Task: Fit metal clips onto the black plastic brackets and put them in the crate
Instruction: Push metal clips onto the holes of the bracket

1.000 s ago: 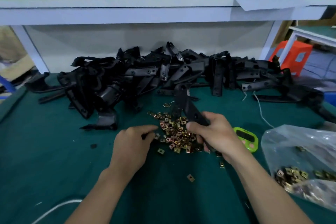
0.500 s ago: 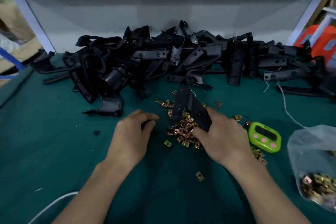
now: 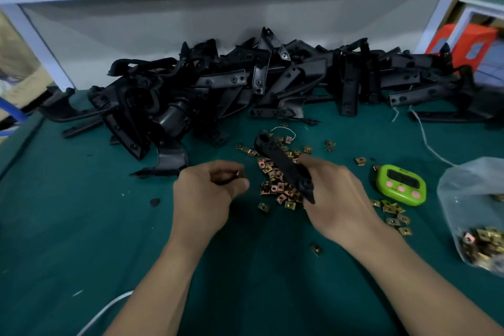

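My right hand (image 3: pixel 338 199) grips a long black plastic bracket (image 3: pixel 281 161) that slants up and to the left over a scatter of brass-coloured metal clips (image 3: pixel 278 188) on the green table mat. My left hand (image 3: pixel 207 194) is just left of the clips, its fingertips pinching one small metal clip (image 3: pixel 239 173). A big heap of black brackets (image 3: pixel 245 84) runs along the back of the table. No crate is in view.
A green digital timer (image 3: pixel 401 184) lies right of my right hand. At the right edge sits a clear plastic bag (image 3: pixel 474 215) holding more clips. White cords (image 3: pixel 425 139) trail over the mat. A shelf hangs over the back; an orange stool (image 3: pixel 463 41) stands beyond.
The camera tilted down and drew closer. My right hand turned the bracket so it lies lower across the clips. My left hand lifted off the mat with a clip pinched in its fingertips.
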A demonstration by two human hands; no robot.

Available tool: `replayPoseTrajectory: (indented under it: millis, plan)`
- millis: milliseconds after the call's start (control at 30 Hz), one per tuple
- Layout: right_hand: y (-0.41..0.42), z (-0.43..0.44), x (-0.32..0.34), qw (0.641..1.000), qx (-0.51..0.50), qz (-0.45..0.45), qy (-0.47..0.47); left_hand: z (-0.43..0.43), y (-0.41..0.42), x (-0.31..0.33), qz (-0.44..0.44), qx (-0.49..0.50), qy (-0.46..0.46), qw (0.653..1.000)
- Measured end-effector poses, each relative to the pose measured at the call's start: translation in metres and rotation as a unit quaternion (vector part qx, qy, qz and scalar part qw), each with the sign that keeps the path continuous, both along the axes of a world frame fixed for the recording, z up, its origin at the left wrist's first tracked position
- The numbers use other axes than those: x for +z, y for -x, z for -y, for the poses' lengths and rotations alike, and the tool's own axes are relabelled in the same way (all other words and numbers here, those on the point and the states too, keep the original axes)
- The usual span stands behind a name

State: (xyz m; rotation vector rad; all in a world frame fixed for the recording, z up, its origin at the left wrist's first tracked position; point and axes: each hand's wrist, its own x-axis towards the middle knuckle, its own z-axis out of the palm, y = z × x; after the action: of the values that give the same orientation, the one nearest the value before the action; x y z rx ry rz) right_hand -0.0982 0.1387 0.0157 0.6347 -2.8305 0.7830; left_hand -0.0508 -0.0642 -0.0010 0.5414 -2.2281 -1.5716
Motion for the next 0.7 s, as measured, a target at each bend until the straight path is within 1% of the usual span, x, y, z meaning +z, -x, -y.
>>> replayPoseTrajectory:
  millis: [133,200,267,367,433,533,567,633,700]
  plan:
    - [0.003,0.000,0.000,0.999,0.014,0.041,0.031,-0.001,-0.001,0.002,0.025,0.027,0.043,0.998]
    - [0.003,-0.002,0.002,0.997,0.023,0.053,0.042,-0.005,-0.003,0.006,0.024,0.037,0.081,0.996]
    - [0.003,-0.002,0.002,0.997,0.041,0.066,0.020,-0.008,-0.004,0.008,0.018,0.036,0.134,0.990]
    - [0.001,0.000,0.007,0.993,0.060,0.100,-0.025,-0.010,-0.004,0.008,0.013,0.026,0.162,0.986]
    - [-0.001,0.001,0.014,0.991,0.057,0.117,-0.041,-0.010,-0.005,0.007,0.016,0.015,0.206,0.978]
    - [-0.004,-0.001,0.014,0.994,0.059,0.086,-0.040,-0.012,-0.008,0.006,0.041,0.008,0.328,0.944]
    - [-0.004,-0.001,0.013,0.995,0.055,0.074,-0.035,-0.014,-0.008,0.005,0.051,0.009,0.353,0.934]
    - [-0.001,-0.003,0.008,0.997,0.043,0.055,-0.014,-0.018,-0.007,0.003,0.054,0.000,0.374,0.926]
    - [0.002,-0.005,0.005,0.997,0.030,0.051,0.041,-0.021,-0.006,0.002,0.028,-0.014,0.366,0.930]
